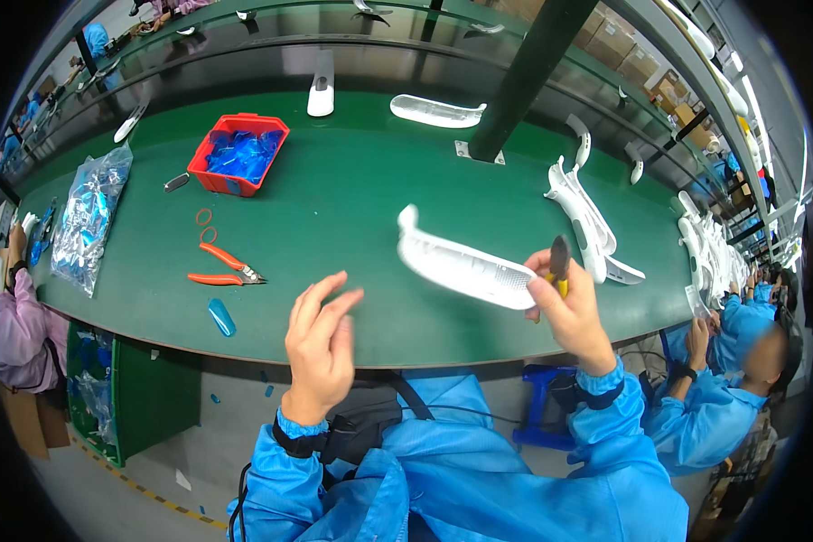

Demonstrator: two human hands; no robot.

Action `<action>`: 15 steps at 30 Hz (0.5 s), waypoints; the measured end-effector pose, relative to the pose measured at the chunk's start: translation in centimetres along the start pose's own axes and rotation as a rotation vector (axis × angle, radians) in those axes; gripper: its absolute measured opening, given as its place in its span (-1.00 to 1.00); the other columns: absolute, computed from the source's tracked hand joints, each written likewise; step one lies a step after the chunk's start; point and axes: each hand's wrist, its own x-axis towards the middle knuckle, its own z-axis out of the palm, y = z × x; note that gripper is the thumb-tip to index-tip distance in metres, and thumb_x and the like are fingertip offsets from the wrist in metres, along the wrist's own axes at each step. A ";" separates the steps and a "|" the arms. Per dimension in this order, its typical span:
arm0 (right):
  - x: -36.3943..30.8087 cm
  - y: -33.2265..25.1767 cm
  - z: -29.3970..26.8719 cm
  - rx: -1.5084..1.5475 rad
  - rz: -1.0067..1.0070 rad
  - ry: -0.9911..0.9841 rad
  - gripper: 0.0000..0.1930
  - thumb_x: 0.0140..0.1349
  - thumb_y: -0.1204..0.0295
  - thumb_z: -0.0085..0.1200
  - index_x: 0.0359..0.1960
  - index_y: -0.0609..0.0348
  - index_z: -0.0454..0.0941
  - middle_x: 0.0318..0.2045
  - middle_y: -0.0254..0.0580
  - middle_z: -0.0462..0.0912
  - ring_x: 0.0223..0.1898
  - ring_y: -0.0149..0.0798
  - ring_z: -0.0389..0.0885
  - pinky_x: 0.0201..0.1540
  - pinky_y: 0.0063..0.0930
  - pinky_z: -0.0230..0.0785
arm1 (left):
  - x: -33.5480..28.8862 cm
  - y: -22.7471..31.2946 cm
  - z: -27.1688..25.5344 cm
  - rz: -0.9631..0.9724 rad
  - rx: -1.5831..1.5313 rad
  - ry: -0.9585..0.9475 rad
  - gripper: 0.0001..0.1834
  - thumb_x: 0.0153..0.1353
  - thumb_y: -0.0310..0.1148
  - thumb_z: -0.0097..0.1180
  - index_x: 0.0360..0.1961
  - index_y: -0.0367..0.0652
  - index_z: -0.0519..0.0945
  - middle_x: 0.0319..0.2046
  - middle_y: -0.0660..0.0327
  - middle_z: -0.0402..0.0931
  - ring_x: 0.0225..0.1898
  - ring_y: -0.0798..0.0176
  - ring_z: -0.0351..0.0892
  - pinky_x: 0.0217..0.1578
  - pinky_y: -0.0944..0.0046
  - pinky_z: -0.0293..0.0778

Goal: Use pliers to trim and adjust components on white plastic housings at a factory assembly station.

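My left hand (320, 348) is raised over the front edge of the green workbench (352, 217), fingers apart and holding nothing. In my right hand (569, 312) is one end of a long, curved white plastic shell (461, 266), its inner side with a perforated patch turned up. The same hand also keeps a small black-and-yellow hand tool (560, 260), its exact kind partly hidden by the fingers. The shell's other end, with a rounded knob, points left and away from me. To the left lie orange-handled nippers (228, 270) and a blue strip-shaped piece (221, 317).
A red bin (262, 126) of blue film and a clear bag of parts (90, 217) sit on the left. A green post (524, 86) rises from the bench. White shells (583, 217) are stacked to the right. Co-workers sit on both sides, one in blue (714, 406).
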 end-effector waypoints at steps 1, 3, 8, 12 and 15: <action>0.5 -0.3 -0.4 0.077 0.023 -0.063 -0.76 0.28 0.41 0.11 -0.11 0.31 0.49 -0.40 -0.25 0.60 -0.41 -0.38 0.56 -0.37 -0.51 0.41 | 0.9 2.2 -0.1 0.000 -0.058 0.077 -0.54 0.22 -0.42 0.03 0.15 -0.31 0.47 0.14 -0.08 0.46 0.20 -0.15 0.42 0.23 0.05 0.28; 1.0 -1.1 -0.7 0.134 -0.022 -0.133 -0.81 0.32 0.39 0.08 -0.19 0.30 0.54 -0.39 -0.32 0.59 -0.40 -0.47 0.50 -0.36 -0.54 0.35 | 2.1 4.2 -0.4 0.050 -0.108 0.108 -0.44 0.22 -0.23 0.11 0.18 -0.36 0.44 0.12 -0.14 0.48 0.21 -0.19 0.41 0.26 0.04 0.25; 2.5 -0.7 1.4 0.198 -0.031 -0.424 -0.79 0.32 0.36 0.10 -0.22 0.29 0.58 -0.41 -0.32 0.59 -0.38 -0.47 0.51 -0.31 -0.52 0.36 | 0.4 5.5 -0.2 -0.176 -0.628 -0.484 -0.36 0.38 -0.01 0.00 0.21 -0.39 0.39 -0.05 -0.08 0.59 -0.15 -0.03 0.68 -0.04 0.14 0.54; 3.2 -0.9 4.7 0.136 -0.081 -0.535 -0.78 0.31 0.34 0.11 -0.20 0.27 0.57 -0.40 -0.29 0.60 -0.37 -0.44 0.52 -0.29 -0.52 0.37 | -3.3 5.0 4.2 -0.640 -1.561 -0.787 -0.07 0.35 0.33 -0.26 0.32 -0.40 0.20 -0.12 -0.12 0.59 -0.19 0.08 0.68 -0.14 0.26 0.57; 3.7 0.1 6.3 -0.034 -0.177 -0.220 -0.72 0.34 0.28 0.06 -0.15 0.30 0.51 -0.44 -0.27 0.56 -0.40 -0.44 0.53 -0.33 -0.53 0.38 | -5.2 5.0 6.0 -0.687 -1.833 -0.759 0.00 0.30 0.41 -0.30 0.31 -0.42 0.21 -0.15 -0.08 0.59 -0.24 0.13 0.68 -0.22 0.29 0.57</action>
